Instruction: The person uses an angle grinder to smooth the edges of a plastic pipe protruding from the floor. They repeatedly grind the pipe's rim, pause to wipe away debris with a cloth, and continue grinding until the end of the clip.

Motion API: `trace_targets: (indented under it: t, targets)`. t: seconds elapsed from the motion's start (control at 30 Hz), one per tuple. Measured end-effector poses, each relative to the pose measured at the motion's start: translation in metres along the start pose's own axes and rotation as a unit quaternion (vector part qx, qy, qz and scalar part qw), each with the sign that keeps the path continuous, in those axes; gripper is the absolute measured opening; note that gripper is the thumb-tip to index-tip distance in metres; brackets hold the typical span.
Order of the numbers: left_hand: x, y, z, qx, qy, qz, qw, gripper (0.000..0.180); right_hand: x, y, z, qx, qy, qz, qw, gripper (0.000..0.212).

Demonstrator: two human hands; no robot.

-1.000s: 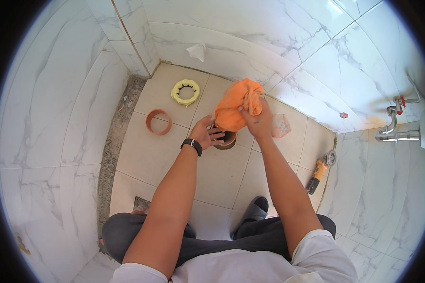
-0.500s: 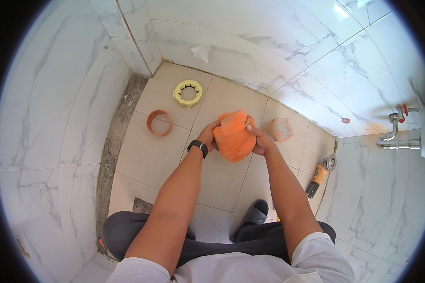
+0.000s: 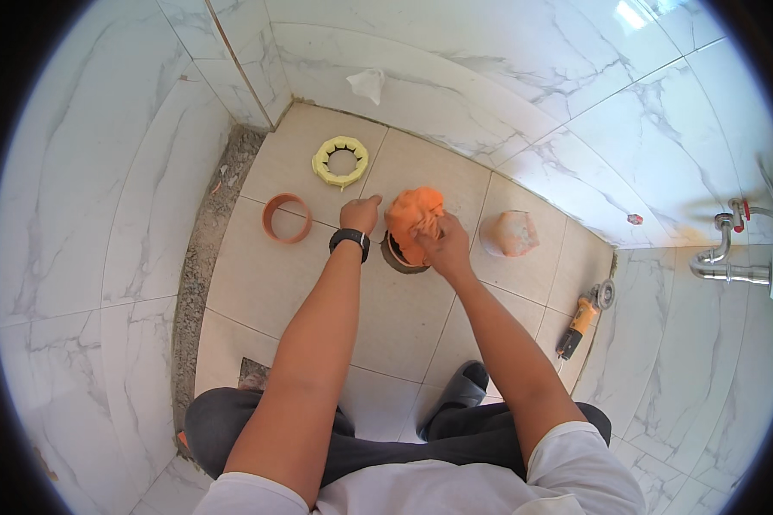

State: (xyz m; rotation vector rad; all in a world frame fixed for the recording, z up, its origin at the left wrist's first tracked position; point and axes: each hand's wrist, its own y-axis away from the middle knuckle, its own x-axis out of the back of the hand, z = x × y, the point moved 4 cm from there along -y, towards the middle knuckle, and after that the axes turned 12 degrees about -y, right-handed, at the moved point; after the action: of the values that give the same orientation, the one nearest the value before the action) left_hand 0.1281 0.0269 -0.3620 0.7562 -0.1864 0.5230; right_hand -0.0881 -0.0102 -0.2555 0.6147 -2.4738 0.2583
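A crumpled orange cloth (image 3: 414,210) is in my right hand (image 3: 447,246), whose fingers are closed on its near right side. The cloth covers part of a round opening with a grey-brown rim (image 3: 401,264) in the tiled floor. Only the near side of that opening shows, dark inside. My left hand (image 3: 361,215), with a black watch on the wrist, is just left of the cloth and apart from it. Its fingers are curled and nothing shows in them. Beyond it lies a pale yellow notched ring (image 3: 341,161). Nearer and to the left is an orange-brown pipe ring (image 3: 287,218).
A pale, orange-stained lump (image 3: 511,233) lies right of the cloth. Further right is an angle grinder (image 3: 581,324). Chrome pipes (image 3: 726,257) with a red-handled valve stick out from the right wall. A rough unfinished strip (image 3: 199,249) runs along the left wall.
My left hand has come off the orange cloth and moved a little left. The cloth, in my right hand, is looser, and the round floor opening beneath it now shows.
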Motion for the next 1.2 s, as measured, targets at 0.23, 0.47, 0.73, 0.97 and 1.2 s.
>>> trace_targets:
  t: [0.23,0.47,0.73,0.97,1.2]
  targets:
    - [-0.014,0.028,-0.002,-0.137,-0.071,-0.110,0.982,0.039,-0.028,0.017,0.012,0.022,0.131,-0.030,0.991,0.041]
    - [-0.014,0.055,0.008,-0.276,-0.256,-0.128,0.918,0.043,-0.031,0.016,0.012,0.064,0.228,-0.256,0.937,0.023]
    - [-0.031,0.068,0.015,-0.263,-0.334,-0.119,0.897,0.035,-0.071,-0.025,0.017,0.130,0.463,-0.334,0.811,0.018]
    - [-0.063,0.059,0.013,-0.222,-0.403,-0.204,0.864,0.031,-0.015,-0.068,0.002,-0.027,0.240,-0.318,0.917,0.022]
    - [0.014,0.046,0.020,-0.047,-0.027,-0.406,0.912,0.029,-0.043,-0.027,0.018,-0.006,0.237,-0.256,0.937,0.021]
